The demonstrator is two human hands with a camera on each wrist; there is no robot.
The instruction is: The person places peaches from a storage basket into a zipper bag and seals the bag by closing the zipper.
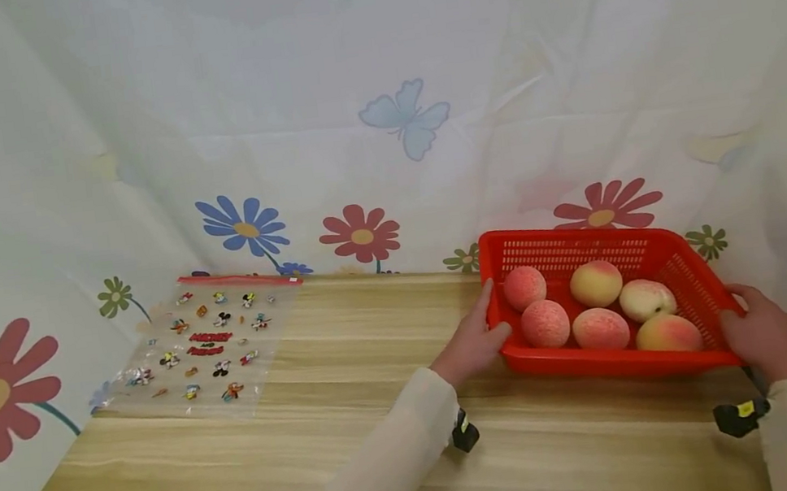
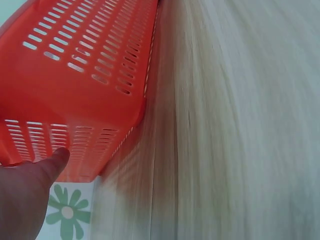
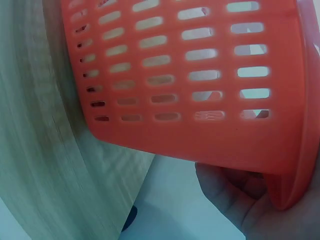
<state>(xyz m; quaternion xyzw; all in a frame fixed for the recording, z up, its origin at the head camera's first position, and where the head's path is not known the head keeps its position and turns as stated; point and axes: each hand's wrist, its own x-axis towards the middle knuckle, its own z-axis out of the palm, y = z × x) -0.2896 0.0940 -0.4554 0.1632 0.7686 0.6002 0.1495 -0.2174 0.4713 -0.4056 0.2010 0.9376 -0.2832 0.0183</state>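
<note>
A red plastic basket (image 1: pixel 600 363) with slotted walls holds several peaches (image 1: pixel 546 323), pink to pale yellow, at the right of the table in the head view. My left hand (image 1: pixel 470 342) grips its left end, thumb over the rim. On the right end, my right hand (image 1: pixel 768 326) holds the rim, the thumb on the inner side. In the left wrist view a finger of the left hand (image 2: pixel 30 187) lies against the slotted wall of the basket (image 2: pixel 75 100). The right wrist view has curled fingers of the right hand (image 3: pixel 235 200) under the basket's rim (image 3: pixel 300 125).
A clear zip bag (image 1: pixel 217 345) with cartoon prints and a red zip edge lies flat at the back left of the wooden table (image 1: pixel 347 349). A white flower-patterned cloth (image 1: pixel 295 167) hangs behind and along the sides, close to the basket.
</note>
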